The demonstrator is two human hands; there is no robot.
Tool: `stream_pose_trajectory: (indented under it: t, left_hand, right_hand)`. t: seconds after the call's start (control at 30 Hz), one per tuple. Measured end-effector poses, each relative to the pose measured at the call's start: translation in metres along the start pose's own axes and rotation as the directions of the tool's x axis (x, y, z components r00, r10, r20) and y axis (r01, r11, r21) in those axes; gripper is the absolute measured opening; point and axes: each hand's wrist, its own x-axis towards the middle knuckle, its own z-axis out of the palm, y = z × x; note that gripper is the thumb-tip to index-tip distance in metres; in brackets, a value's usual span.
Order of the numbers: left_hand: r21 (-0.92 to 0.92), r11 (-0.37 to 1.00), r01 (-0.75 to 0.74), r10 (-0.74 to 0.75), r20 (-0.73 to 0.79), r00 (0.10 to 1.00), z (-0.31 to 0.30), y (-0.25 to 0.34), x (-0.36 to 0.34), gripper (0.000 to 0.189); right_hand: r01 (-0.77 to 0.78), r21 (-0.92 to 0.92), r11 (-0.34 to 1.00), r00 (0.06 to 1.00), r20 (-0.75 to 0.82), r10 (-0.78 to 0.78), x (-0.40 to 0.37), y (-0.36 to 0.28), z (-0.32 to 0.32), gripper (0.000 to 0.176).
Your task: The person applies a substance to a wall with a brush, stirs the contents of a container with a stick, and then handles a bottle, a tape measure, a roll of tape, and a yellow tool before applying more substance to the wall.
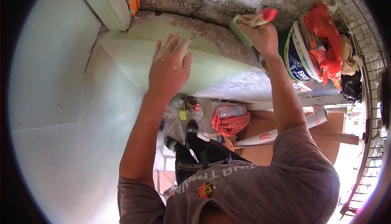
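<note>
Against the rough, unpainted top of the ledge [220, 75], the right hand [264, 37] wraps its fingers tight round the red handle of a brush [241, 32], bristles touching the concrete. The left hand [169, 69] lies flat on the pale green face, fingers spread and holding nothing. The brush looks light and stiff, best gripped mid-handle. A paint bucket [299, 59] stands just beside the right wrist.

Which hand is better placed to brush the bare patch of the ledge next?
Probably right: the right hand grips the brush, bristles near the bare patch; the left hand lies flat on the green ledge.
</note>
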Motion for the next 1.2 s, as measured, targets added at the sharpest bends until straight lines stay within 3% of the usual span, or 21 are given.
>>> stream_pose_trajectory:
  t: [0.13, 0.17, 0.27, 0.37, 0.47, 0.57, 0.6, 0.7, 0.83, 1.03, 1.2]
  left_hand:
    - [-0.038, 0.999, -0.005, 0.005, 0.015, 1.0, 0.0, 0.008, -0.014, 0.038]
    - [-0.044, 0.999, -0.009, 0.01, 0.021, 1.0, 0.0, 0.011, -0.017, 0.038]
    - [-0.051, 0.998, -0.024, 0.025, 0.019, 0.999, -0.002, 0.013, -0.022, 0.038]
    - [-0.051, 0.999, -0.01, 0.01, -0.004, 1.0, 0.0, 0.009, -0.025, 0.037]
    - [-0.087, 0.996, -0.004, 0.001, -0.036, 0.999, -0.001, 0.01, -0.035, 0.037]
    - [-0.155, 0.987, 0.051, -0.06, -0.056, 0.997, 0.003, 0.011, -0.068, 0.036]
    - [-0.187, 0.977, 0.101, -0.111, -0.046, 0.993, 0.005, 0.008, -0.085, 0.036]
    - [-0.262, 0.926, 0.272, -0.288, -0.023, 0.957, 0.015, -0.001, -0.148, 0.033]
    - [-0.312, 0.765, 0.564, -0.603, -0.037, 0.797, 0.02, -0.014, -0.249, 0.034]
    - [-0.255, 0.52, 0.815, -0.854, -0.167, 0.493, 0.013, -0.011, -0.395, 0.033]
    - [-0.151, 0.341, 0.928, -0.913, -0.288, 0.289, -0.003, 0.002, -0.504, 0.032]
  right_hand:
    - [0.033, -0.26, 0.965, 0.997, 0.078, -0.013, -0.003, 0.011, 0.001, 0.031]
    - [0.017, -0.425, 0.905, 1.0, 0.028, -0.006, -0.002, -0.004, 0.0, 0.031]
    - [0.08, 0.14, 0.987, 0.996, -0.042, -0.075, -0.01, -0.001, 0.002, 0.028]
    - [0.097, 0.165, 0.981, 0.994, 0.024, -0.103, -0.037, -0.023, -0.003, 0.031]
    - [-0.018, 0.59, 0.807, 0.999, -0.019, 0.036, -0.061, -0.042, -0.005, 0.035]
    - [-0.137, 0.656, 0.742, 0.99, 0.071, 0.12, -0.09, -0.062, -0.009, 0.033]
    - [-0.101, 0.753, 0.651, 0.995, 0.081, 0.06, -0.099, -0.066, -0.001, 0.033]
    - [-0.394, 0.829, 0.398, 0.919, 0.355, 0.169, -0.134, -0.069, 0.034, 0.035]
    - [-0.663, 0.714, 0.226, 0.745, 0.659, 0.104, -0.17, -0.074, 0.092, 0.036]
    - [-0.865, 0.493, 0.093, 0.489, 0.87, -0.065, -0.226, -0.088, 0.158, 0.039]
    - [-0.927, 0.298, 0.227, 0.272, 0.952, -0.14, -0.288, -0.103, 0.195, 0.038]
